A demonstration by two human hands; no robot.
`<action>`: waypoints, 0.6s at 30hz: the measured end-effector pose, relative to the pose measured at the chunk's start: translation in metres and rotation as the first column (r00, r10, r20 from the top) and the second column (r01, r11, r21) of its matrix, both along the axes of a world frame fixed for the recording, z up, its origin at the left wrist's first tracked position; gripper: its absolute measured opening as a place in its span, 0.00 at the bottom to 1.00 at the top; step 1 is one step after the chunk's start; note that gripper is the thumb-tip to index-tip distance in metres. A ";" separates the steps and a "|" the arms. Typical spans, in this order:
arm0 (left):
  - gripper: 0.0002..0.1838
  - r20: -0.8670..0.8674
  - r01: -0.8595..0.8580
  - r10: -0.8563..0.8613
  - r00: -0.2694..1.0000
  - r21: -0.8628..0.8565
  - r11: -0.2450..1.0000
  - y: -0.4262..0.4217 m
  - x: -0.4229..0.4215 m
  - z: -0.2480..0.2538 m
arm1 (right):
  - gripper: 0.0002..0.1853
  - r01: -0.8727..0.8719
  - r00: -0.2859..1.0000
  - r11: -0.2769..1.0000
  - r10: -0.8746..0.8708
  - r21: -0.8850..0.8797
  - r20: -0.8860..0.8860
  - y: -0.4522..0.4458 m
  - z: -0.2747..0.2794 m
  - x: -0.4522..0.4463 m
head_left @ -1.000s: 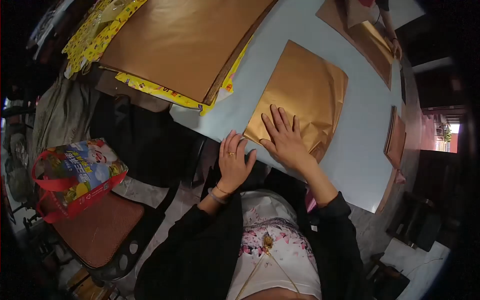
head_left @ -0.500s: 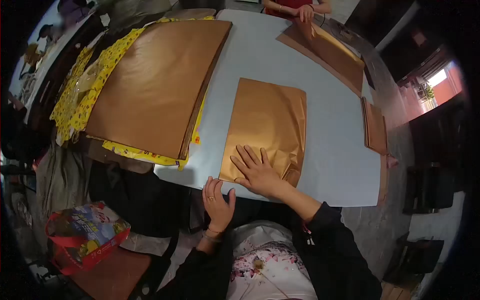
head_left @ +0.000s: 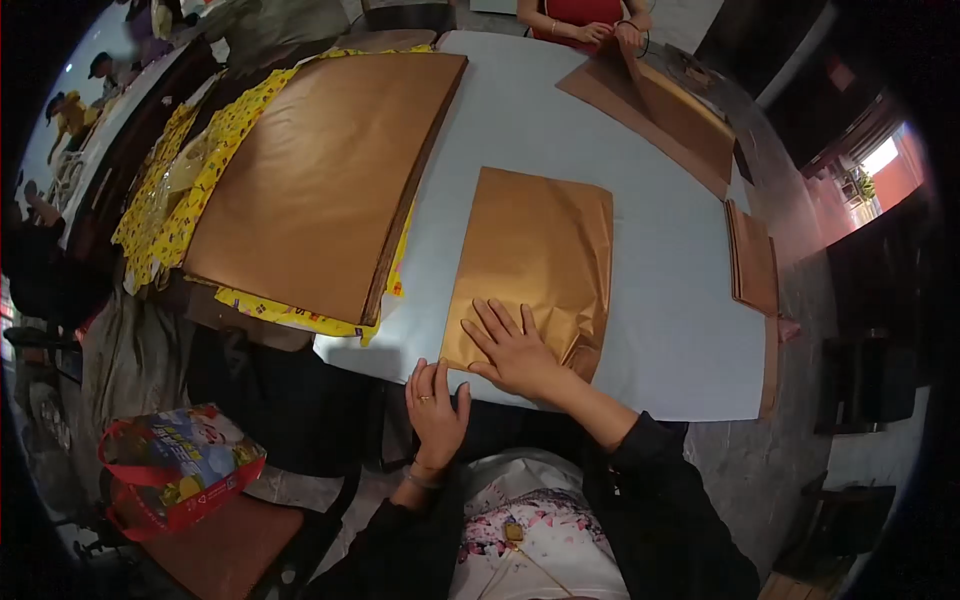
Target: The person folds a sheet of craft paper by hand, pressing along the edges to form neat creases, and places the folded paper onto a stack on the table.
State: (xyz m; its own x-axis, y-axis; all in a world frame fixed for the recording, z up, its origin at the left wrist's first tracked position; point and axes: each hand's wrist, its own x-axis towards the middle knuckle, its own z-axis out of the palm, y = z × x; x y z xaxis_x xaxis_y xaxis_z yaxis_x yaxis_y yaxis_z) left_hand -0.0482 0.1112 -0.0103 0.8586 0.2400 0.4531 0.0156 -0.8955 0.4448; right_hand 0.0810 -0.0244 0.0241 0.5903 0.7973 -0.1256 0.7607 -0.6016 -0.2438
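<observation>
In front of me on the pale table lies a folded sheet of shiny golden-brown paper (head_left: 535, 235), creased at its lower right corner. My right hand (head_left: 518, 352) rests flat on the lower part of this paper, fingers spread and holding nothing. At the table's near edge, by the paper's lower left corner, is my left hand (head_left: 437, 410). Its fingers point up and the thumb stands apart, with nothing in the grasp. Whether its fingertips touch the paper's corner is hard to tell.
A thick stack of large brown sheets (head_left: 330, 180) lies on yellow printed wrapping (head_left: 235, 150) at left. Across the table (head_left: 670, 320), a person's hands (head_left: 615, 37) hold another brown sheet (head_left: 650, 110). Folded brown pieces (head_left: 752, 255) sit at the right edge. A printed bag (head_left: 185, 465) rests on a chair.
My view has shifted slightly, so the table sits a little lower. Across the table, the person's hands have moved apart somewhat. Both my hands stay in place by the paper.
</observation>
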 end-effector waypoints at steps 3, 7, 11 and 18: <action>0.26 -0.005 -0.015 0.015 1.000 -0.005 1.000 -0.002 0.000 0.000 | 0.37 -0.002 1.000 1.000 0.002 -0.003 0.008 0.000 -0.001 0.000; 0.26 -0.024 -0.040 0.040 0.999 0.024 0.999 -0.003 0.000 0.000 | 0.36 -0.010 1.000 1.000 0.010 0.002 0.003 -0.001 -0.002 0.001; 0.27 -0.051 -0.034 0.037 0.998 0.054 0.998 -0.001 -0.002 -0.001 | 0.36 -0.004 1.000 1.000 0.004 0.022 -0.004 -0.001 0.000 0.000; 0.28 -0.027 -0.030 0.031 0.999 0.032 0.999 0.000 -0.002 -0.002 | 0.36 -0.002 1.000 1.000 0.002 0.027 -0.002 -0.001 -0.003 0.001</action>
